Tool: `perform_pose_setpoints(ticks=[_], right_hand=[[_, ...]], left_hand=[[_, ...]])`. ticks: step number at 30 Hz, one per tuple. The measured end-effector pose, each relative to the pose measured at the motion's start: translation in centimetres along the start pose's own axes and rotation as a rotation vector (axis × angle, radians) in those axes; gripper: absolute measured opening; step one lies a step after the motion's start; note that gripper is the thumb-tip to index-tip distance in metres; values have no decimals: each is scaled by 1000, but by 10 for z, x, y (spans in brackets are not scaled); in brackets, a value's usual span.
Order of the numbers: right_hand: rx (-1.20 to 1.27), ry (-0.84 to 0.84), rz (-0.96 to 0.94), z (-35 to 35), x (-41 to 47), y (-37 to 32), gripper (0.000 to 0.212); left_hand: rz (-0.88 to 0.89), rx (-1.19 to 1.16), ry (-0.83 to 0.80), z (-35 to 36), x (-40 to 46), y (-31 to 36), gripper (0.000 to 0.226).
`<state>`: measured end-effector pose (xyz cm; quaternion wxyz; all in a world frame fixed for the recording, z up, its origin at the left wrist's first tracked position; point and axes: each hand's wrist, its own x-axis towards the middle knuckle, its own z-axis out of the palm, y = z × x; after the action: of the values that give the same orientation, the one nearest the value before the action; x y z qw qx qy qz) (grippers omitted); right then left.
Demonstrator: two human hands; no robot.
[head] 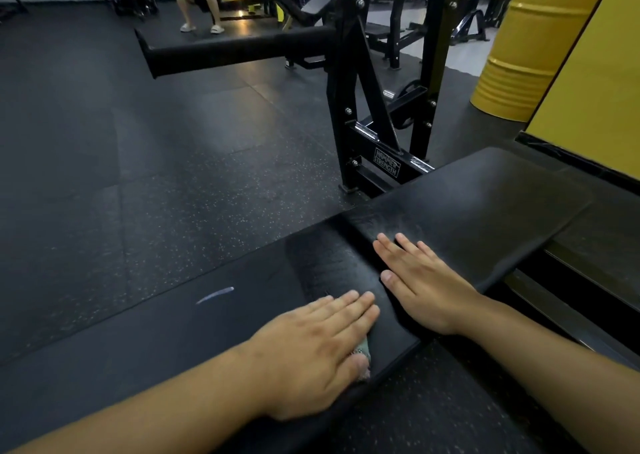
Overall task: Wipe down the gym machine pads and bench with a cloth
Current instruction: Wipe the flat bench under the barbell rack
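Evidently a cloth [362,356] is pressed flat against the bench pad [346,273] under the left hand [311,353], fingers straight, likely for wiping pressure. Just beyond, the right hand [426,280] is laid open-palmed on the upper pad [485,204], probably for bracing.

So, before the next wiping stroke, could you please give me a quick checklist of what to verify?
1. Small light woven cloth under left hand: ok, palm covers it, only an edge shows.
2. Left hand flat on the near black padded bench section: ok.
3. Right hand bracing on the far black pad, fingers straight: ok.
4. Path ahead across the pad: ok, nothing lies on it.
5. Pale streak on near pad: not ok, not yet wiped.
6. Cloth dampness: cannot tell.
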<state>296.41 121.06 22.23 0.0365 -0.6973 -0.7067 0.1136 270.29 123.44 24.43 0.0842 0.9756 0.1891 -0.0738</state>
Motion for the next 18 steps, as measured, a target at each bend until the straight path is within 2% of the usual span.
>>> perform_pose_setpoints(ticks=[6, 10, 12, 18], right_hand=[[13, -8, 7, -1, 1, -3, 60], [26, -44, 26, -4, 0, -5, 60], [53, -55, 49, -6, 1, -8, 60], [44, -56, 28, -10, 3, -31, 61]], left_hand=[[-381, -83, 84, -16, 53, -82, 69], [-488, -103, 86, -13, 68, -90, 68], [-460, -95, 93, -10, 60, -71, 68], [-194, -60, 98, 8, -21, 9, 68]])
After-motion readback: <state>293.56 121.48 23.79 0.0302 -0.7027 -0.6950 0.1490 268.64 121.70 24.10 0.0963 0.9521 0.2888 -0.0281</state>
